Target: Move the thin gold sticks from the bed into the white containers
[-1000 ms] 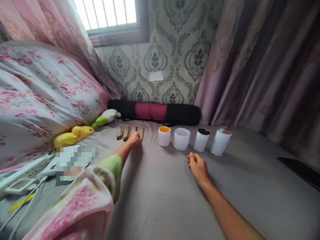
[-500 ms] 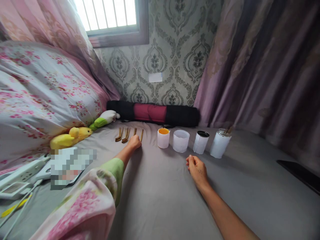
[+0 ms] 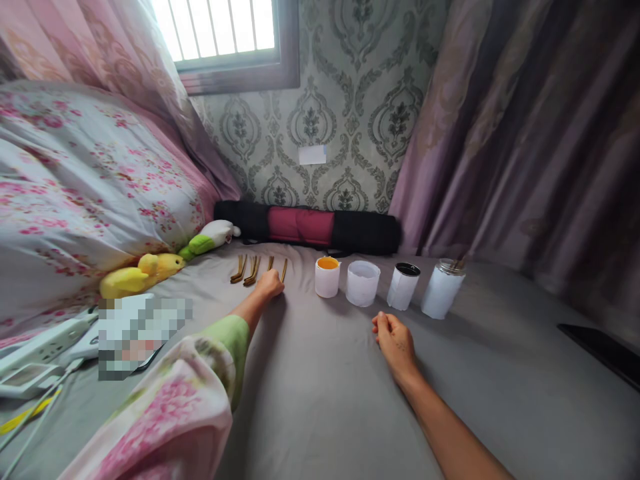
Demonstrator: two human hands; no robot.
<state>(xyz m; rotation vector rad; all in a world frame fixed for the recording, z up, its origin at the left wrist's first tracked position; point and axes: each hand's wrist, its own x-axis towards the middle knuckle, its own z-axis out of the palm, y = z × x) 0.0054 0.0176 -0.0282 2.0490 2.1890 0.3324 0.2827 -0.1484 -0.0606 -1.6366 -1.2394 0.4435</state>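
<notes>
My left hand (image 3: 270, 285) is closed and rests low on the grey sheet among thin brown bent sticks (image 3: 253, 270). Its fingers meet the near ends of the sticks on the right side of the row; the fingertips are partly hidden. My right hand (image 3: 395, 338) hovers or rests near the row of containers, fingers curled together, with nothing visible in them. Wrapped in white, the containers stand upright: a cup with an orange inside (image 3: 327, 279), a wide white cup (image 3: 363, 285), a can with a dark inside (image 3: 403, 288) and a glass jar (image 3: 443, 290) with thin brown sticks in it.
Yellow (image 3: 143, 275) and green-white plush toys (image 3: 210, 239) lie at the left. A power strip (image 3: 47, 347) with cables is nearer me. Behind the containers stretches a black and red roll (image 3: 305, 225). A flat dark object (image 3: 600, 350) lies far right.
Both hands stay in nearly the same place. The view shifts very slightly, and the containers appear a little farther right.
</notes>
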